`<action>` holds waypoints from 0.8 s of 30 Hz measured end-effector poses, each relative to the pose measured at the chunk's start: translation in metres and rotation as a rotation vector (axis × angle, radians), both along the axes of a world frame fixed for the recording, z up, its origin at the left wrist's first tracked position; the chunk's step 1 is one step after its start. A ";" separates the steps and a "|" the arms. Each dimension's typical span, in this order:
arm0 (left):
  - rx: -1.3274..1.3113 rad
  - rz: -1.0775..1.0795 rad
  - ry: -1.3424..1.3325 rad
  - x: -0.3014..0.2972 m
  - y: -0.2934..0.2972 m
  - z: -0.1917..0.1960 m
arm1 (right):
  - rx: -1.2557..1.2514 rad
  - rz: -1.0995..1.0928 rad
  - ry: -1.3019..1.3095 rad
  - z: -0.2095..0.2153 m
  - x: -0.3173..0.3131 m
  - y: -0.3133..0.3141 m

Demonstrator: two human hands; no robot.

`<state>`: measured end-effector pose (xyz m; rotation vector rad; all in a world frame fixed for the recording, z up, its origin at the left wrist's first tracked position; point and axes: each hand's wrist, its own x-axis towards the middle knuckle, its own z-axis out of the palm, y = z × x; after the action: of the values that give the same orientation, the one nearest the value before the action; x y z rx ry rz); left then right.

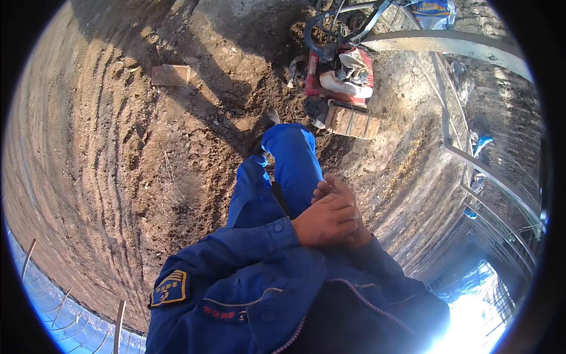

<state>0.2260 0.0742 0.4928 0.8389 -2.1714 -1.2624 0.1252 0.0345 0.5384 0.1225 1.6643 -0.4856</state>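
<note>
Both hands meet in front of my right thigh. My left hand [328, 220] lies across the nearer side, its fingers curled against the other hand. Behind it, my right hand [348, 192] has its fingers bent in toward the left. Between them, anything held is hidden or too small to name. Below the hands are my blue trousers [295, 156], and one shoe [272, 116] shows on the loose soil.
Ahead to the right sits a red container [312, 75] with whitish items on it, beside a tied brown block [354, 123]. A curved metal beam [439, 42] and railing run along the right. A flat reddish slab [171, 75] lies on the soil ahead left.
</note>
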 end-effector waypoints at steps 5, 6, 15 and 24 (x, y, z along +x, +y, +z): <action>0.014 0.041 0.266 0.075 -0.089 0.003 | -0.129 0.105 -0.248 -0.013 0.060 -0.067; 0.019 0.037 0.285 0.092 -0.115 0.003 | -0.155 0.136 -0.285 -0.021 0.071 -0.090; 0.109 0.097 0.304 0.206 -0.301 0.007 | -0.123 0.073 -0.358 -0.016 0.164 -0.234; -0.003 0.094 0.168 0.287 -0.405 0.046 | -0.215 -0.004 -0.407 0.004 0.243 -0.360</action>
<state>0.5129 -0.3312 0.5386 0.7940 -1.9786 -1.2368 0.3678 -0.3258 0.5426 0.0608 1.2076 -0.5967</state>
